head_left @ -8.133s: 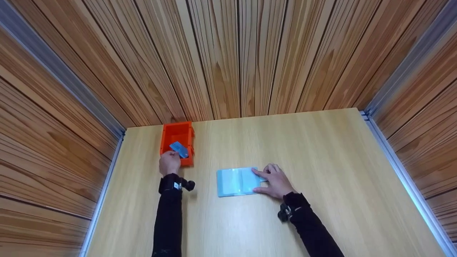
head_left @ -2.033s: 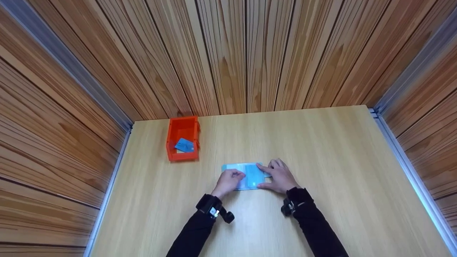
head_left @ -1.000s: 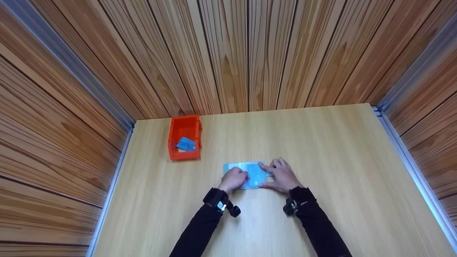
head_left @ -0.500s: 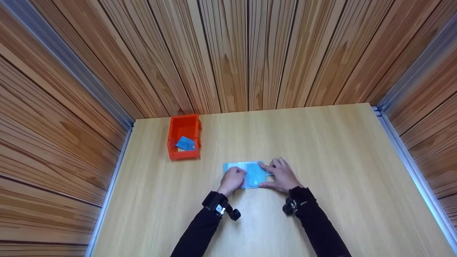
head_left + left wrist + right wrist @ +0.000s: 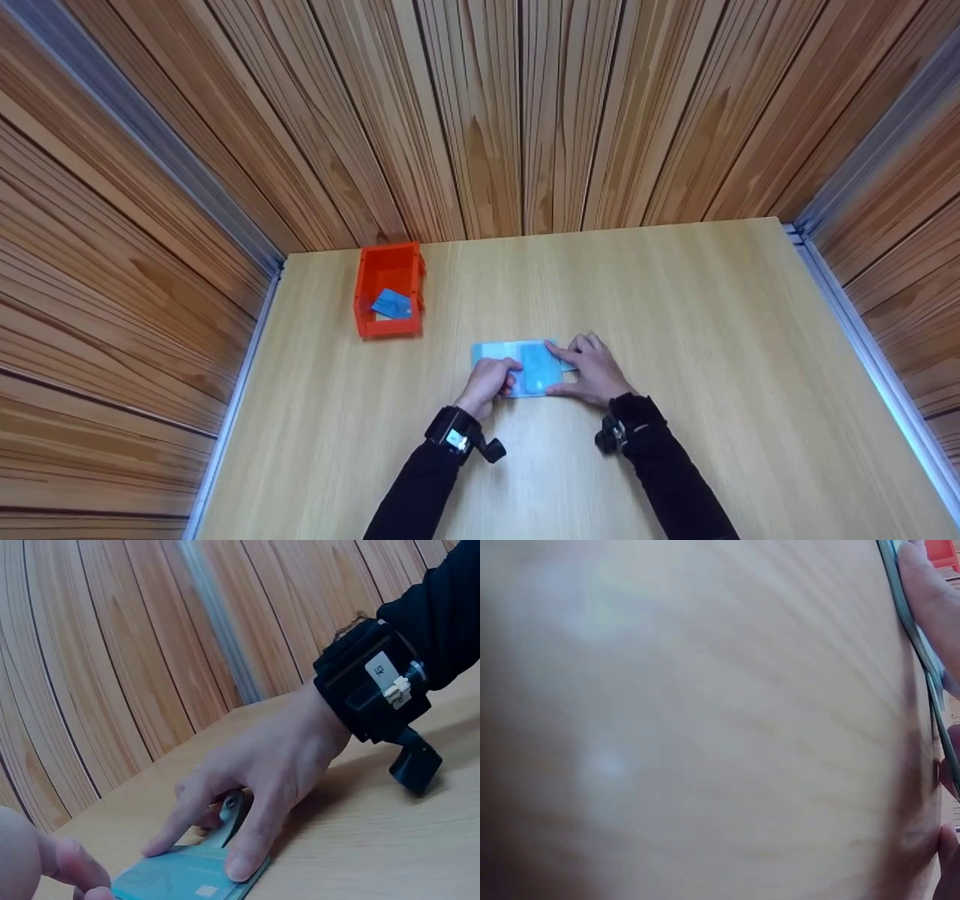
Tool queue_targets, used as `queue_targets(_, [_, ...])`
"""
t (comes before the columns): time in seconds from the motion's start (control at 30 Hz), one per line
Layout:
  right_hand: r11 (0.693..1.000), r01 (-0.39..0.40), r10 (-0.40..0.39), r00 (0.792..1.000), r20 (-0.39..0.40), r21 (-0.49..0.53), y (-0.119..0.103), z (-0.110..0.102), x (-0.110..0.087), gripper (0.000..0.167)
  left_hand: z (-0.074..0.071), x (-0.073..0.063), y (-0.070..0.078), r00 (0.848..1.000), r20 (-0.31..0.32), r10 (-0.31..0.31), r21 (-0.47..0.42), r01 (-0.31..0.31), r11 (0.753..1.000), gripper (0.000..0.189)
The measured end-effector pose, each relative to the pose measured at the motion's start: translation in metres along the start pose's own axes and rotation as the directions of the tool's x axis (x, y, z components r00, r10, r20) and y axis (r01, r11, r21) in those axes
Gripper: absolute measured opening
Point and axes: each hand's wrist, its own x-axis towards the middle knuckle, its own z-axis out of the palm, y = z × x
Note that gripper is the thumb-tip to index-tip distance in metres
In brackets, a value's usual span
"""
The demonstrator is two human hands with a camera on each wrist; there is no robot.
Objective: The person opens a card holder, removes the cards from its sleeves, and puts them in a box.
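Observation:
A light blue card holder (image 5: 495, 351) lies spread flat on the table, with clear sleeves. On its right half a darker blue card (image 5: 540, 369) shows. My left hand (image 5: 486, 382) lies over the left half, a fingertip at the card's left edge and other fingers curled below; its grip is hidden, so I cannot tell whether it pinches anything. My right hand (image 5: 592, 373) presses the right end, index finger along the far edge and thumb near the front corner. A snap strap (image 5: 227, 819) rises between them in the left wrist view. The right wrist view catches the holder (image 5: 907, 615) edge-on.
An orange-red bin (image 5: 390, 327) stands at the table's back left with blue cards (image 5: 392, 303) inside. Wood-panelled walls (image 5: 495, 112) enclose the light wooden table (image 5: 675, 315) at the back and sides.
Eight seconds ago the left hand was at the bin with a blue card; it has since come to the holder, where a card shows on the right half. The right hand keeps its place.

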Motion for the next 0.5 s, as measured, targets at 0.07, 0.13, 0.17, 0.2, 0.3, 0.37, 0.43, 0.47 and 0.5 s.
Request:
queue_targets(0.07, [1.000,0.003,-0.003,1.000,-0.001,-0.002,0.000,0.000,0.000,0.090,0.002,0.000,-0.001,1.000,-0.003,0.009,0.025,-0.009,1.000,0.020])
queue_targets(0.13, [1.000,0.001,-0.001,1.000,0.004,-0.003,0.001,0.000,-0.001,0.090,0.005,0.001,-0.001,0.999,0.003,0.034,0.086,-0.034,0.996,0.022])
queue_targets(0.17, [1.000,0.000,0.000,1.000,0.007,-0.007,0.001,0.000,-0.001,0.089,0.005,0.001,-0.001,0.999,0.005,0.051,0.138,-0.051,0.989,0.023])
queue_targets(0.2, [1.000,-0.001,0.001,1.000,0.009,-0.010,0.002,0.000,-0.001,0.089,0.006,0.002,-0.001,0.998,0.004,0.069,0.198,-0.069,0.978,0.023])
queue_targets(0.3, [1.000,-0.003,0.003,1.000,0.017,-0.014,0.003,0.001,0.000,0.090,0.005,0.004,0.000,0.993,-0.002,0.116,0.370,-0.107,0.923,0.022])
queue_targets(0.37, [1.000,0.003,-0.003,1.000,0.017,-0.021,0.003,0.001,0.000,0.090,0.004,0.006,0.000,0.991,-0.013,0.135,0.451,-0.115,0.885,0.019])
queue_targets(0.43, [1.000,0.006,-0.006,1.000,0.017,-0.023,0.004,0.001,0.001,0.091,0.003,0.008,0.000,0.989,-0.017,0.146,0.491,-0.119,0.863,0.017])
queue_targets(0.47, [1.000,0.007,-0.006,1.000,0.016,-0.025,0.003,0.001,0.001,0.091,0.003,0.009,-0.001,0.989,-0.015,0.150,0.501,-0.123,0.857,0.017])
queue_targets(0.5, [1.000,0.006,-0.006,1.000,0.015,-0.027,0.003,0.001,0.001,0.091,0.002,0.010,-0.002,0.988,-0.013,0.156,0.506,-0.128,0.853,0.016])
